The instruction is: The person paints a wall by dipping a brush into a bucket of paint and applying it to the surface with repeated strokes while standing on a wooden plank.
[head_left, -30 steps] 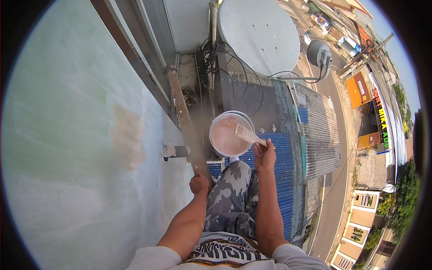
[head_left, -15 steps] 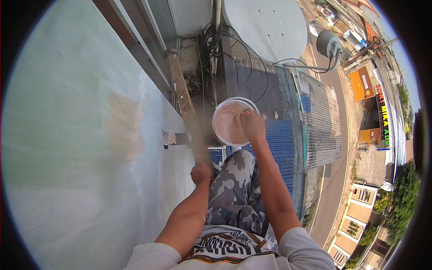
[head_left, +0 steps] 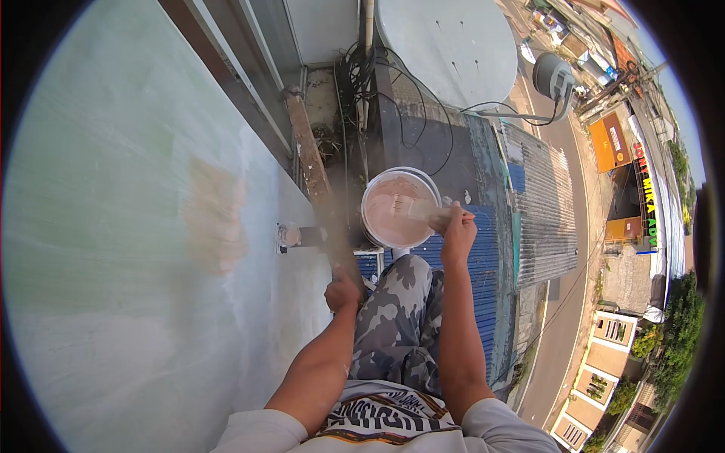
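A paintbrush (head_left: 415, 209) is in my right hand (head_left: 456, 234), fingers closed round its handle. Its pale bristles, coated with paint, lie over the pinkish paint (head_left: 384, 224) inside a white bucket (head_left: 365, 205). The bucket stands beyond my knees, near a white metal support (head_left: 370, 251). Lower and to the left, my left hand (head_left: 342, 293) is closed at the near end of a long, worn wooden plank (head_left: 310, 155), gripping it. To the left of the plank rises a pale green-white wall (head_left: 143, 249) with a pinkish patch (head_left: 217, 215) on it.
A bracket (head_left: 291, 236) juts from the wall toward the plank. Ahead are tangled black cables (head_left: 362, 79) and a large satellite dish (head_left: 449, 45). Below lie a blue corrugated roof (head_left: 476, 257) and a grey one (head_left: 547, 189), with a street (head_left: 563, 302) farther right.
My right hand has moved right and toward me, drawing the brush up so its bristles and handle now show. My left hand stays on the plank.
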The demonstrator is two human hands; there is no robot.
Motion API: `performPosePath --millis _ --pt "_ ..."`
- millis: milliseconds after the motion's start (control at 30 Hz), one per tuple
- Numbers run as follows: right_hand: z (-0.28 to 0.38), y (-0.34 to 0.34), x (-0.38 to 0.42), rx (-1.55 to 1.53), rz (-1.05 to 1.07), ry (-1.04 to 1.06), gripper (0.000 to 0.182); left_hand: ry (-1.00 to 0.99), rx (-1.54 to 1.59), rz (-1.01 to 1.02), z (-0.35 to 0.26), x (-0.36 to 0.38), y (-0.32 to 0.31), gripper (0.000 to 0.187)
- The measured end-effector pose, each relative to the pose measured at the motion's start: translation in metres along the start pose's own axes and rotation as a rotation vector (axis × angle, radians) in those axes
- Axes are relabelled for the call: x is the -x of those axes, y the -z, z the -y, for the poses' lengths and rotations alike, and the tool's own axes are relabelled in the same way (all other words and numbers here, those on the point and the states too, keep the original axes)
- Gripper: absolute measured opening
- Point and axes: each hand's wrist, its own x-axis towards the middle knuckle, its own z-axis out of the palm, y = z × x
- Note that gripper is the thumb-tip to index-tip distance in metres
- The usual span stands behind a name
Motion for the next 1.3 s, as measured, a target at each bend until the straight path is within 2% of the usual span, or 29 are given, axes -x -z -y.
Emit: performPosePath --millis 100,233,467,533,633,733,833,1067,1200,1300 --pt "-0.009 0.019 0.006 -0.287 -0.056 -0.141 0.025 -0.017 -0.026 0.009 0.005 0.003 -0.004 0.091" --pt "-0.023 0.033 0.011 -0.388 -0.127 -0.152 0.024 0.001 -0.027 -0.01 0.004 -0.003 -0.003 0.092" --pt "-0.008 -0.009 0.02 -0.545 0.068 -0.21 0.024 -0.03 -0.022 0.049 0.005 -0.001 0.003 0.092" --pt "0.006 -0.044 0.023 -0.592 0.124 -0.221 0.022 -0.077 -0.041 -0.008 0.01 -0.005 -0.005 0.092" --pt "0.046 -0.12 0.03 -0.66 0.225 -0.277 0.019 -0.089 -0.108 0.05 0.013 -0.01 -0.003 0.093" --pt "0.076 -0.203 0.022 -0.756 0.46 -0.263 0.021 -0.074 -0.11 0.001 0.02 -0.02 -0.019 0.091" --pt "0.141 -0.29 0.035 -0.875 0.58 -0.277 0.02 -0.083 -0.069 0.056 0.01 -0.005 -0.002 0.092" --pt "0.313 -0.453 0.084 -1.156 0.936 -0.102 0.017 -0.022 -0.085 0.134 -0.006 0.003 0.022 0.093" --pt "0.386 -0.497 0.122 -1.265 0.894 -0.155 0.02 0.001 -0.09 0.136 -0.01 0.003 0.025 0.093" --pt "0.415 -0.519 0.14 -1.325 0.927 -0.163 0.022 0.014 -0.089 0.139 -0.01 0.002 0.026 0.093"
